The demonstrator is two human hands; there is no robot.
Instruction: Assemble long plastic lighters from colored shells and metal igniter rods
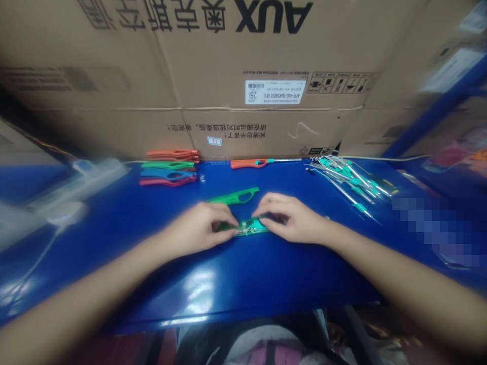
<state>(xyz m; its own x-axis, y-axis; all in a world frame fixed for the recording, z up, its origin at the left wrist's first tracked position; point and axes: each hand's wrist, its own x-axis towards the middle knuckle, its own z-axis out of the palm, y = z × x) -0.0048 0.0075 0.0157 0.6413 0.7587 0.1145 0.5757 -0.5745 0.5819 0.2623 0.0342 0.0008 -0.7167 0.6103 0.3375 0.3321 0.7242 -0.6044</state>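
Both my hands meet at the middle of the blue table (243,284). My left hand (200,228) and my right hand (291,218) pinch the two ends of a green lighter body (249,226) with its inner parts showing, lying flat on the table. Fingers of both hands are closed on it. Just behind it lies a green half-shell (234,196) of a lighter handle, untouched.
Stacked orange, green, blue and red handle shells (171,167) lie at the back left. An assembled orange lighter (262,162) rests by the cardboard boxes (243,76). Several metal rods with green ends (350,180) are piled at the back right. A white device (64,213) sits left.
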